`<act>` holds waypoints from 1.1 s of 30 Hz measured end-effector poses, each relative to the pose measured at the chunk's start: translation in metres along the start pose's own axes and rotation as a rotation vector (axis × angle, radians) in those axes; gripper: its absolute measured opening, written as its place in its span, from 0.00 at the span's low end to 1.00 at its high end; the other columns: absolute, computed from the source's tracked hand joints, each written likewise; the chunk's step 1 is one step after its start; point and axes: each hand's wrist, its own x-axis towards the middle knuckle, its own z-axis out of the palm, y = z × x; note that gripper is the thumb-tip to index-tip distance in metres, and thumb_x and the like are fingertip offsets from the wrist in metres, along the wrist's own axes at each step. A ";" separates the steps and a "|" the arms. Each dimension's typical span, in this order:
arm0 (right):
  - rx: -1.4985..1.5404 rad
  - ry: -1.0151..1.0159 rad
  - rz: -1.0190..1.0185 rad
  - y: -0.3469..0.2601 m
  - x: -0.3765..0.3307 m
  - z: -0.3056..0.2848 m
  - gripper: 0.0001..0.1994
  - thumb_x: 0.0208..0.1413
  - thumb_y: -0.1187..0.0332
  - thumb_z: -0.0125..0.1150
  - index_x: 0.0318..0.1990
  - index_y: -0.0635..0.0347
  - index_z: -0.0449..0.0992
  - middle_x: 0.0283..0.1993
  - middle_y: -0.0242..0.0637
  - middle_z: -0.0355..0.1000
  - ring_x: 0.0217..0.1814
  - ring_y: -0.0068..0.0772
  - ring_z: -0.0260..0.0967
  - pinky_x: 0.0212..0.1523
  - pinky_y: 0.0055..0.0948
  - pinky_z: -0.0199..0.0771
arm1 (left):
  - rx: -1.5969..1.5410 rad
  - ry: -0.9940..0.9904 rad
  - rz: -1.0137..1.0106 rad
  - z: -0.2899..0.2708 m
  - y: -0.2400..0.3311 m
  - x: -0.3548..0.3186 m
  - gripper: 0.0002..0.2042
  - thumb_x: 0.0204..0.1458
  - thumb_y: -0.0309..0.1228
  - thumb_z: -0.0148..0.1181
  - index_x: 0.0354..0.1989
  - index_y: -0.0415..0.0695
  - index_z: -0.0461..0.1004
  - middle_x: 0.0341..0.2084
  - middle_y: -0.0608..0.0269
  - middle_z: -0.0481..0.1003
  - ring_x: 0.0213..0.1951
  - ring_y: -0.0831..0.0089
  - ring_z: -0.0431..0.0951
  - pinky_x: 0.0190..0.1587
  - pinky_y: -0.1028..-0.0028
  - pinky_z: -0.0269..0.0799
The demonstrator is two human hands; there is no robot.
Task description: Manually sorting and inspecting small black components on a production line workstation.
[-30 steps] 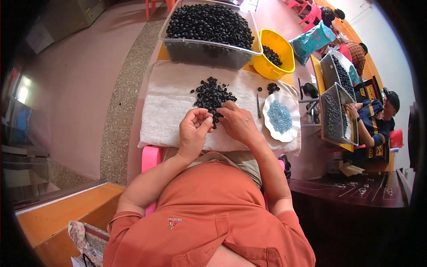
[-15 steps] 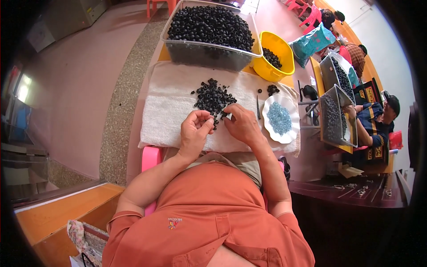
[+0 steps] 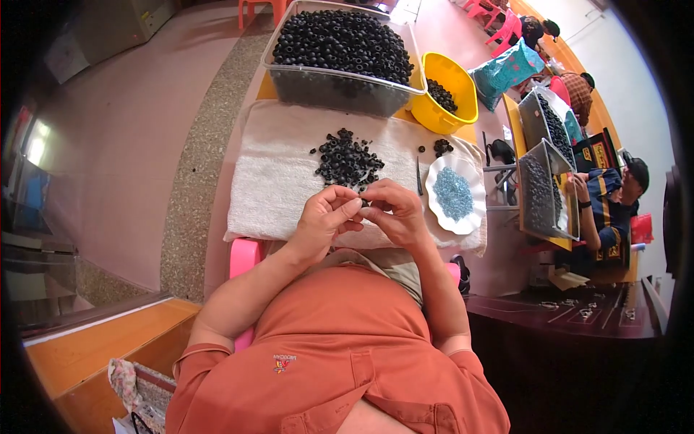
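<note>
While both hands meet at the towel's [image 3: 282, 181] near edge, left hand [image 3: 327, 217] and right hand [image 3: 394, 213] pinch closed on something tiny, just below the bead pile [image 3: 348, 160] mid-towel.

Towel [image 3: 289, 181]: I saw it spread on the table, directly ahead of me.
Loose rings [image 3: 348, 159]: heaped mid-towel, just beyond my hands.
Left hand [image 3: 324, 220], right hand [image 3: 394, 213]: met over the towel's near edge.
Plate [image 3: 455, 194]: lay right of the heap.
Tub [image 3: 340, 54]: stood behind the towel.
Bowl [image 3: 448, 90]: sat right of the tub.
</note>
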 end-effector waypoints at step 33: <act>0.075 -0.007 0.032 -0.008 -0.025 -0.002 0.11 0.48 0.78 0.68 0.40 0.62 0.77 0.40 0.34 0.70 0.33 0.19 0.68 0.30 0.19 0.70 | -0.023 -0.050 -0.159 -0.001 -0.008 0.000 0.10 0.52 0.21 0.63 0.40 0.44 0.70 0.34 0.66 0.75 0.34 0.78 0.77 0.38 0.76 0.77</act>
